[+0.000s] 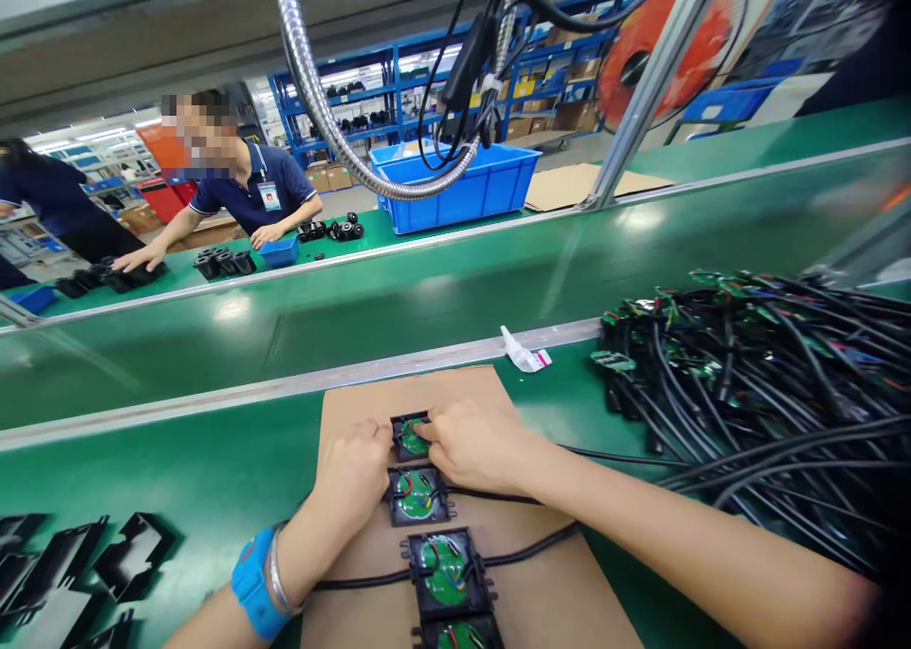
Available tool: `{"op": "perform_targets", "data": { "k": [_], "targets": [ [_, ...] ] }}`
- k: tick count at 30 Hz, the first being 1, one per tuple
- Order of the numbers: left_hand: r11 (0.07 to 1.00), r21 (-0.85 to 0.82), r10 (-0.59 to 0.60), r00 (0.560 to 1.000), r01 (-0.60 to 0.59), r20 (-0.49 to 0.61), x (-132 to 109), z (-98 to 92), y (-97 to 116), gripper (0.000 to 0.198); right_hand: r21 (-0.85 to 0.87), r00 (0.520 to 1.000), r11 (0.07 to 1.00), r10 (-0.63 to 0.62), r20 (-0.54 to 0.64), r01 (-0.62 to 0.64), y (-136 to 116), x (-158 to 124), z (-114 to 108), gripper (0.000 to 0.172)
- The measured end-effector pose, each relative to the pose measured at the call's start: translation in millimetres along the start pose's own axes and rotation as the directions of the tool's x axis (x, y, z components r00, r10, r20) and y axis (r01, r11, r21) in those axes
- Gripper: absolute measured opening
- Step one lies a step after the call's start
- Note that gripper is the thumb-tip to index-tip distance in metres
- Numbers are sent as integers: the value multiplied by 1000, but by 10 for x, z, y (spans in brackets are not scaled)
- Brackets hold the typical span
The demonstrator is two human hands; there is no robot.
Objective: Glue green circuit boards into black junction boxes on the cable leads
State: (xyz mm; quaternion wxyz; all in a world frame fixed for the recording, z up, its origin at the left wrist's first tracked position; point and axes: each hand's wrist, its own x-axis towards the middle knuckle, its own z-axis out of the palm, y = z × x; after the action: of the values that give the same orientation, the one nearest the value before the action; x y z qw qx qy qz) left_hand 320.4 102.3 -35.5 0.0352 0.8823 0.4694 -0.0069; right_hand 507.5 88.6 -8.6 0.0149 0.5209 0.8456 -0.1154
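Note:
A column of black plastic housings with round green circuit boards lies on a brown cardboard sheet [342,621]. My left hand [356,469], fingers curled, holds the left edge of the farthest housing [411,437]. From the other side my right hand [474,440] grips the same housing, its index finger pressing on the board; the thumb is partly hidden. Just nearer lies a second housing [418,495]. A third housing [447,573] has a black cable at each side. A fourth housing [462,635] is cut off by the frame's bottom edge.
A big tangle of black cables with circuit boards [747,364] lies at right. Empty black housings [135,556] are at lower left. A scrap of white plastic [525,353] sits by the metal rail. Across the belt, a co-worker [249,189] handles black parts near a blue bin [462,189]. A metal conduit [320,108] hangs overhead.

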Motion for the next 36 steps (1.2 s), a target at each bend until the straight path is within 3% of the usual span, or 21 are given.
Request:
{"op": "perform_targets", "data": {
  "k": [6,11,14,18,20,23,27,31,36],
  "targets": [
    [986,165,9,995,-25,97,52,20,128,30,43,1000,999,14,20,-15,-15,7,-14,32],
    [976,185,90,986,-116,142,94,-21,103,24,68,999,997,28,21,-29,-59,2,-26,33],
    [981,153,106,989,-121,103,69,-121,43,20,100,1000,995,0,7,-1,-19,-26,-41,33],
    [994,46,102,994,-100,-45,18,-193,14,26,187,994,976,-114,-1,112,121,-93,-77,39],
    [985,-37,163,982,-167,-93,12,-154,26,27,225,992,966,-128,-24,130,185,-122,-77,39],
    [954,-138,251,960,-267,-124,23,-32,29,20,234,994,967,-92,-67,105,240,-142,-44,26],
    [931,-206,271,948,-303,-168,33,139,-15,23,216,991,972,-71,-112,94,271,-144,39,9],
    [920,-243,265,945,-307,-193,41,245,-41,23,210,979,971,-73,-189,114,280,-117,210,12],
    [912,-256,279,942,-321,-187,65,249,-33,22,196,955,977,-19,-295,80,268,-61,478,13]
  ]
}}
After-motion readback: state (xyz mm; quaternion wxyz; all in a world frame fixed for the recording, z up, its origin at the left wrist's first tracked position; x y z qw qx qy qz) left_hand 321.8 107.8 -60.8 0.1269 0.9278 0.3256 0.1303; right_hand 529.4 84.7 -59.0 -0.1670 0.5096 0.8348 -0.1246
